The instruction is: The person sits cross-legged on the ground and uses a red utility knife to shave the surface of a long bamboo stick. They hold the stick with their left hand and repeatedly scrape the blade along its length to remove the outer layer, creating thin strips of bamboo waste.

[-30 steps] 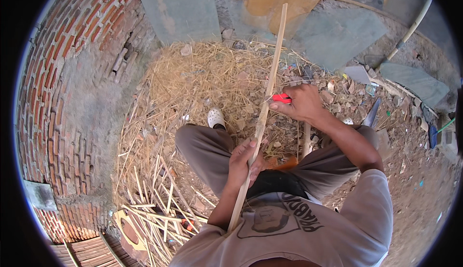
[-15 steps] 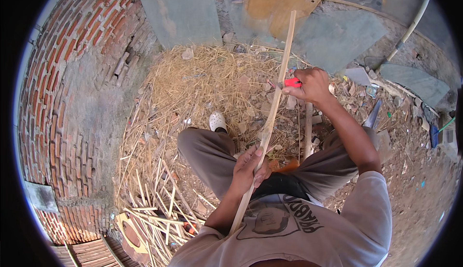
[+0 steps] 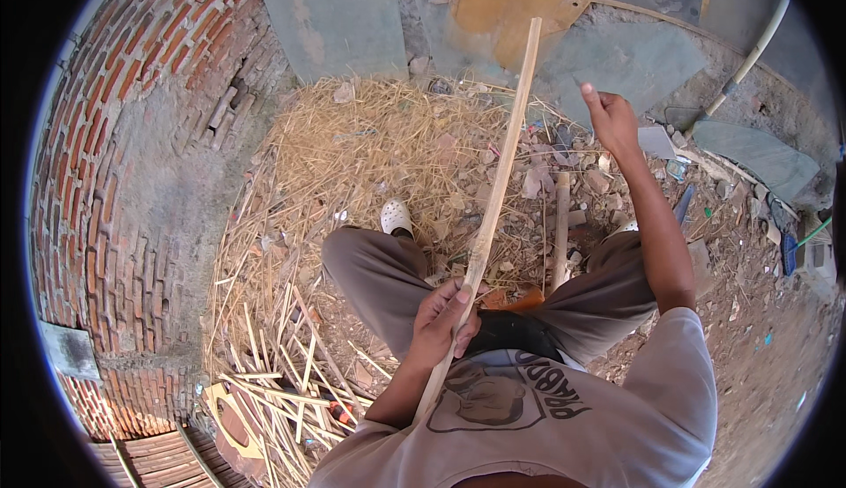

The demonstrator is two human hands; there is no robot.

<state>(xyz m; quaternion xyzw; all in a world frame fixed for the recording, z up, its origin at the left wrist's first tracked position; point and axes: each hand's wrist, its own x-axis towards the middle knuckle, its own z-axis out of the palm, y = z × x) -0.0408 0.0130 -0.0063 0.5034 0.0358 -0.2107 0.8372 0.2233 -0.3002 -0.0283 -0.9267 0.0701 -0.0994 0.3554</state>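
A long, pale bamboo strip (image 3: pixel 499 184) runs from beside my body, upward and slightly right. My left hand (image 3: pixel 445 316) is wrapped round its lower part, close to my lap. My right hand (image 3: pixel 612 118) is raised to the right of the strip's upper half, apart from it. Its fingers are closed and the thumb points up. A small dark blade tip (image 3: pixel 577 81) shows just beyond the thumb; the red handle of this knife is hidden in the hand.
Split bamboo sticks (image 3: pixel 304 391) lie piled at lower left, with straw-like shavings (image 3: pixel 352 135) ahead. A brick wall (image 3: pixel 115 188) stands left. Grey sheets (image 3: pixel 335 21) lean at the back. A bamboo piece (image 3: pixel 561 223) and a bluish blade (image 3: pixel 683 204) are on the ground at right.
My right hand has moved away from the strip, up and to the right, with the knife. My left hand keeps its hold on the strip and has shifted slightly down and left.
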